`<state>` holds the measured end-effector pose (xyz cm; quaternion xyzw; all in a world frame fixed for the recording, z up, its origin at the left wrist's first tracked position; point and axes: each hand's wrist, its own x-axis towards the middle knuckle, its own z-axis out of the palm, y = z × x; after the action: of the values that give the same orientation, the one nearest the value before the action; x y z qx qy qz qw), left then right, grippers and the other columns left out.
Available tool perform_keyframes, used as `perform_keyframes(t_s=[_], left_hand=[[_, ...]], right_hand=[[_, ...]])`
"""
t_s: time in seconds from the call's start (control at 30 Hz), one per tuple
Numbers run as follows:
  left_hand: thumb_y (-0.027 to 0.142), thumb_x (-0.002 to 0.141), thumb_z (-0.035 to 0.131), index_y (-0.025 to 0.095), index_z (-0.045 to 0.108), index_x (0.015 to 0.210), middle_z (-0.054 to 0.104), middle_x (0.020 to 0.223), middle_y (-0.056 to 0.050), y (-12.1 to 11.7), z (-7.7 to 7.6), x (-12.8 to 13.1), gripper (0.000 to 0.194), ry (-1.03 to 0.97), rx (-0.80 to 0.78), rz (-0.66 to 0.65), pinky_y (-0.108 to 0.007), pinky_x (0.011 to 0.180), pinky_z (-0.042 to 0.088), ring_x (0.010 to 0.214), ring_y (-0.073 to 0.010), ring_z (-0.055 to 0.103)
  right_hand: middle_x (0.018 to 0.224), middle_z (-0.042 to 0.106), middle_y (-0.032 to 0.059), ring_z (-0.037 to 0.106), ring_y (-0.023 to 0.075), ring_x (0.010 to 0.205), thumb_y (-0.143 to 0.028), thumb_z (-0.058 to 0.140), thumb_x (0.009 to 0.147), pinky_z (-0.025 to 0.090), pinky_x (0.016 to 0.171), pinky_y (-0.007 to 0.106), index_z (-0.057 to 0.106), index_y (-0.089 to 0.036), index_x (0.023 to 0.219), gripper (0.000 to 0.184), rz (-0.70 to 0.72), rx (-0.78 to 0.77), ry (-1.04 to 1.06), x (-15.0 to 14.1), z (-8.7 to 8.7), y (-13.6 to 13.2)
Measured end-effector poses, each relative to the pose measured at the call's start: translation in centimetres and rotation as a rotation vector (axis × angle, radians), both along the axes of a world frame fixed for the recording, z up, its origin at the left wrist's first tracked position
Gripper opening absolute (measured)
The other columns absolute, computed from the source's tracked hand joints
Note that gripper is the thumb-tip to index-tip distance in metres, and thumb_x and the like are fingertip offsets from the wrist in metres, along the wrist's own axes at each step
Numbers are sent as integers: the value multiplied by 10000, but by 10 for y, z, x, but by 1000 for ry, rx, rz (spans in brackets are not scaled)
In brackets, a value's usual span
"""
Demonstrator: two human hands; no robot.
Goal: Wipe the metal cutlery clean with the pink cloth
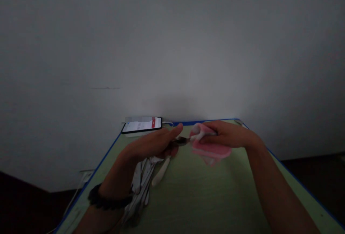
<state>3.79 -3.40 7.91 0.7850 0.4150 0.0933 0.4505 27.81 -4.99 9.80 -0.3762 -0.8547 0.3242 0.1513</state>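
My left hand is closed around a dark, shiny metal spoon, its thumb raised and its grip partly hidden. The spoon's exposed end points right, towards a pink and white cloth. That cloth is bunched in my right hand, whose fingers pinch it, and it meets the spoon's tip. Below my left wrist lies a pile of cutlery, partly covered by my forearm. A pale-handled utensil rests at the pile's right side, its upper end hidden under my left hand.
A phone with a lit screen lies at the table's back left, a white cable beside it. The green table has a blue edge and meets a grey wall. Another cable hangs past the left edge.
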Motion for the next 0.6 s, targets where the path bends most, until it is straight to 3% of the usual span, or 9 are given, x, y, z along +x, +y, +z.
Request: perform_keyframes(t_s=[0.17, 0.27, 0.4, 0.6], left_hand=[[352, 872, 279, 168, 485, 651, 433, 521, 38, -4, -3, 23, 354, 115, 460, -126, -210, 438, 248, 468, -90, 386], [253, 858, 294, 159, 455, 575, 484, 539, 15, -9, -4, 37, 339, 211, 652, -105, -234, 474, 239, 494, -97, 413], [255, 868, 294, 154, 481, 591, 503, 534, 9, -10, -6, 40, 349, 231, 762, -75, -246, 478, 226, 484, -97, 418], [283, 885, 321, 161, 529, 741, 538, 630, 10, -3, 0, 23, 281, 186, 853, -93, -235, 554, 303, 571, -104, 477]], right_hand=[[722, 585, 10, 481, 94, 584, -425, 435, 822, 362, 500, 186, 584, -145, 858, 319, 33, -101, -152, -2, -5, 0], [599, 513, -10, 419, 72, 497, -443, 384, 841, 301, 431, 176, 560, -137, 749, 365, 69, -136, -235, -9, -9, 0], [596, 510, -16, 413, 70, 500, -442, 405, 832, 297, 439, 178, 561, -141, 760, 347, 50, -65, -215, -14, -11, 2], [702, 566, 0, 450, 87, 581, -422, 427, 830, 333, 510, 191, 586, -140, 852, 324, 35, -31, -105, -6, -9, 3]])
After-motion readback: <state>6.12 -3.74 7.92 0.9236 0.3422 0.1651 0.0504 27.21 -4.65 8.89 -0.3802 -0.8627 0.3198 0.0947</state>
